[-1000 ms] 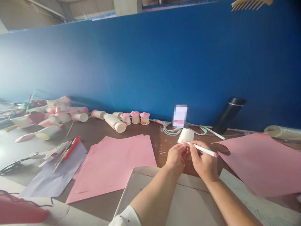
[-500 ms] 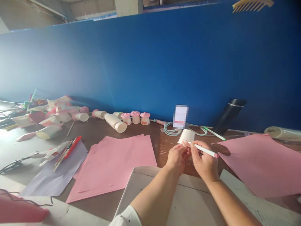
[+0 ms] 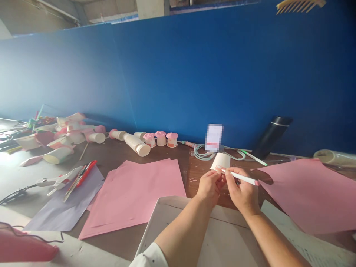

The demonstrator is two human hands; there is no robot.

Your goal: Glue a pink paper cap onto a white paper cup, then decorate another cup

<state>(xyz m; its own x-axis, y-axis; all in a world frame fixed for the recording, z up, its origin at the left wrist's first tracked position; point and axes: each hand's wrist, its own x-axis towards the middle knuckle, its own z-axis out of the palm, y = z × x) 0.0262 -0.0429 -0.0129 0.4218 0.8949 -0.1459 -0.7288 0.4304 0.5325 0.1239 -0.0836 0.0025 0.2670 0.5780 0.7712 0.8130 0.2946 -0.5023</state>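
Note:
A white paper cup (image 3: 221, 161) stands bottom-up ahead of me, tilted slightly. With closed fingers, my left hand (image 3: 209, 188) grips it at the near rim. My right hand (image 3: 245, 194) holds a white marker pen (image 3: 242, 177) with a pink end, its tip against the cup's near side. Faint pinkish lines show there, partly covered by my fingers. Beyond the cup lies a coiled pale cable (image 3: 200, 154) beside a blurred-out card (image 3: 213, 138).
Pink paper sheets (image 3: 139, 193) lie to the left and another pink sheet (image 3: 308, 193) to the right. A red cutter (image 3: 82, 178) and scissors (image 3: 41, 182) rest on grey paper. Small pink-topped cups (image 3: 161, 139) and a black flask (image 3: 271, 137) stand by the blue partition (image 3: 194, 74).
The marker's tip has shifted very slightly along the cup's near side. Both hands otherwise keep nearly the same pose, and the cup has not moved.

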